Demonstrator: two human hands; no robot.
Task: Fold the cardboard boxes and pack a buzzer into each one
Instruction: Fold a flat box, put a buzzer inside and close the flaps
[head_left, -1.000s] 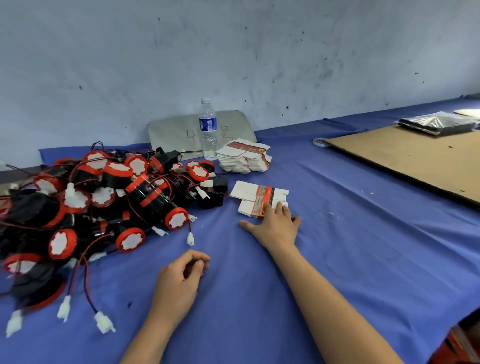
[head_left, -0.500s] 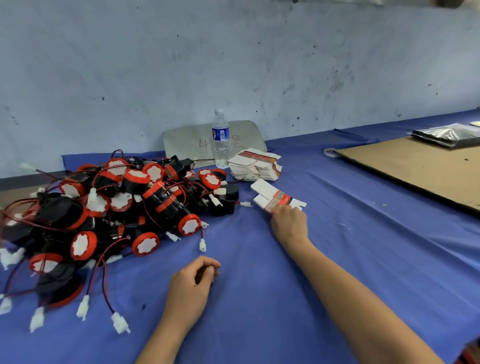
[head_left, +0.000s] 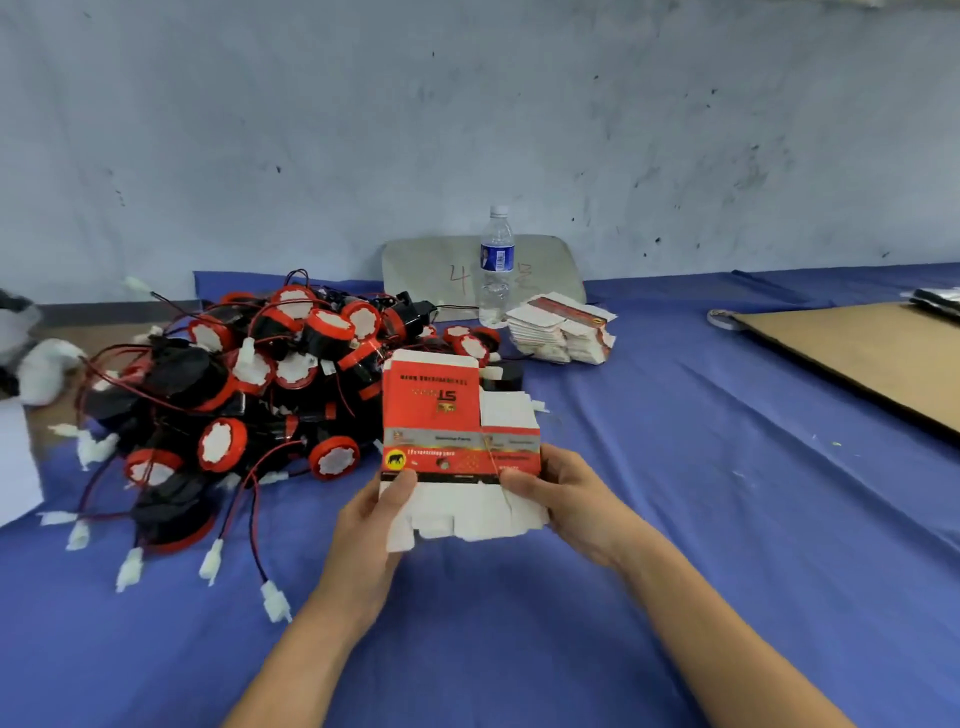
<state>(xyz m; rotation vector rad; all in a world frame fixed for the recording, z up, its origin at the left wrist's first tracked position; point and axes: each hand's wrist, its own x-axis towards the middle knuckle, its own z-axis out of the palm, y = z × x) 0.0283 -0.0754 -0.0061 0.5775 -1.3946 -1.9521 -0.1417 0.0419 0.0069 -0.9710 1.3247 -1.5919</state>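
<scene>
- Head view: the only camera, looking down over a desk (head_left: 701, 545) covered in blue cloth.
- Flat box (head_left: 460, 447): red print with white flaps, held up off the desk, just in front of the buzzers. It isn't opened into shape yet. Can't tell if it's one blank or two overlapped.
- Left hand (head_left: 371, 525): pinches the lower left edge, thumb on the printed face, fingers behind.
- Right hand (head_left: 566, 493): pinches the lower right edge the same way, thumb on front.
- Buzzers (head_left: 260, 384): a tangled black and red pile on the left of the desk, with red and black wires and white plugs trailing toward the near edge. None is in hand.
- Stack of flat boxes (head_left: 561, 332): further back, beside the water bottle (head_left: 496, 270), which stands in front of a grey board (head_left: 431, 270).
- Cardboard sheet (head_left: 872, 353): lies flat at far right, clear of the work.
- Step, by my read: start of folding, with the blank picked up and squared between both hands. No packed box in view.
- Next move likely calls for:
  - pushing the side creases inward to pop it into a tube
  - tucking the bottom flaps shut
  - freeing one hand to pull a single buzzer out
- Watch the wires, since they're tangled and could drag neighbouring buzzers along.
</scene>
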